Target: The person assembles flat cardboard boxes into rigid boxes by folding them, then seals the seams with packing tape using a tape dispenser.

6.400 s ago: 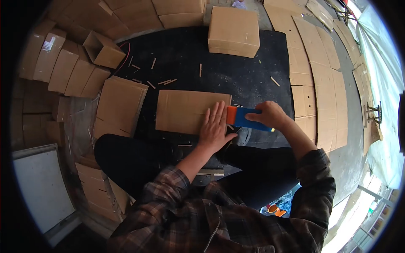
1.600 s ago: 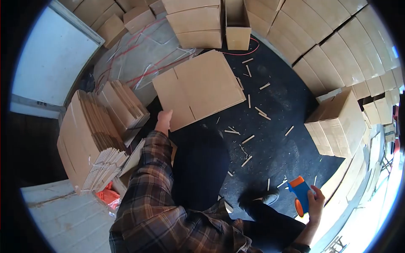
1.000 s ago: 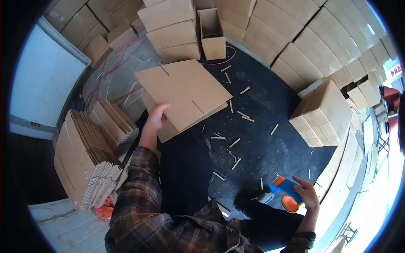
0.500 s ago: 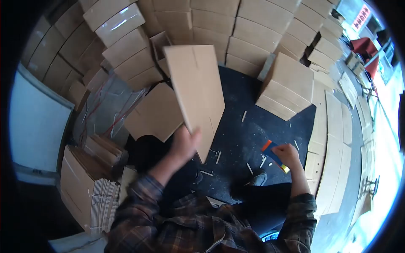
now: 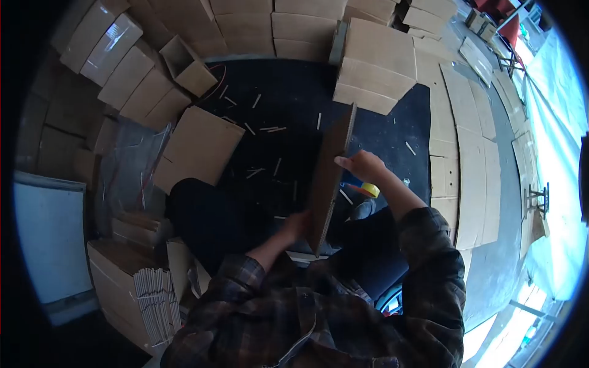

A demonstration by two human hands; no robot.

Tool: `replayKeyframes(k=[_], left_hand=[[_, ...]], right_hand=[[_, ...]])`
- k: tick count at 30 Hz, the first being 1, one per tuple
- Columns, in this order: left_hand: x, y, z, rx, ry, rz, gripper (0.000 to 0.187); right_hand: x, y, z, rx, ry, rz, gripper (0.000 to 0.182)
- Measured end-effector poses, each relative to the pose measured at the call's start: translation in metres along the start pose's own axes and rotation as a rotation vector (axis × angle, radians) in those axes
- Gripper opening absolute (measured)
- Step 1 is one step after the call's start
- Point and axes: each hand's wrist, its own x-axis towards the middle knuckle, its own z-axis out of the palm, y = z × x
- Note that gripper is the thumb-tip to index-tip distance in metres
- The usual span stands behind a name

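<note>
A folded flat cardboard piece stands nearly edge-on in front of my body. My left hand, slightly blurred, grips its lower left side, with the fingers partly hidden. At the piece's right edge is my right hand, its thumb against the cardboard. A blue tool with a yellow end shows under that hand, held in the closed fingers, which hide most of it.
A cardboard box stands on the black mat, among scattered thin strips. Another box lies left of my leg. Stacked cartons line the back. Bundled cardboard strips are at lower left; flat sheets lie right.
The cardboard piece has swung right and turned edge-on, lower in view. My right hand has moved left and up to its edge with the blue tool. The camera view has shifted.
</note>
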Motion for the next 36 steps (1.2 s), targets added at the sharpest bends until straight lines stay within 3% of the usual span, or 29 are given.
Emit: replayKeyframes(k=[1, 3, 5, 7, 10, 13, 16, 18, 19, 23, 28, 29, 32, 36], left_hand=[[-0.002, 0.026, -0.005, -0.003, 0.077, 0.002, 0.043], [-0.016, 0.08, -0.011, -0.188, 0.224, 0.192, 0.055], [-0.035, 0.124, -0.014, -0.182, 0.19, 0.258, 0.061], [-0.031, 0.128, -0.012, -0.176, 0.155, 0.325, 0.068], [-0.022, 0.119, -0.012, -0.22, 0.074, 0.232, 0.078], [-0.036, 0.127, -0.022, -0.367, 0.163, 0.231, 0.071], [-0.042, 0.136, -0.028, -0.183, 0.227, 0.229, 0.059], [-0.042, 0.137, -0.017, 0.34, 0.429, 0.461, 0.044], [-0.042, 0.139, -0.013, 0.505, 0.504, 0.482, 0.037], [-0.042, 0.149, -0.022, 0.576, 0.57, 0.544, 0.03], [-0.042, 0.164, -0.076, 0.58, 0.67, 0.34, 0.023], [-0.035, 0.159, -0.087, 0.671, 0.762, 0.437, 0.023], [-0.029, 0.175, -0.104, 0.633, 0.787, 0.505, 0.023], [-0.022, 0.175, -0.104, 0.644, 0.758, 0.423, 0.025]], right_hand=[[-0.003, -0.003, -0.004, 0.013, -0.017, 0.02, 0.066], [0.0, -0.006, -0.007, 0.03, -0.035, 0.037, 0.067], [0.004, -0.005, -0.007, -0.013, -0.057, 0.037, 0.069], [0.005, -0.011, -0.01, -0.001, -0.077, 0.041, 0.07], [0.009, -0.008, -0.006, 0.006, -0.104, 0.026, 0.07], [0.015, -0.004, -0.002, 0.036, -0.114, -0.001, 0.071], [0.014, -0.013, -0.007, -0.002, -0.09, 0.019, 0.069], [0.008, -0.02, -0.012, -0.065, -0.052, 0.05, 0.066], [0.005, -0.025, -0.016, -0.074, 0.023, 0.03, 0.061], [-0.001, -0.028, -0.01, -0.192, 0.237, -0.059, 0.037], [-0.038, -0.032, -0.013, -0.314, 0.301, -0.135, 0.031], [-0.046, -0.033, -0.011, -0.351, 0.281, -0.138, 0.032], [-0.062, -0.035, 0.005, -0.383, 0.275, -0.135, 0.032], [-0.052, -0.024, 0.03, -0.349, 0.366, -0.11, 0.029]])
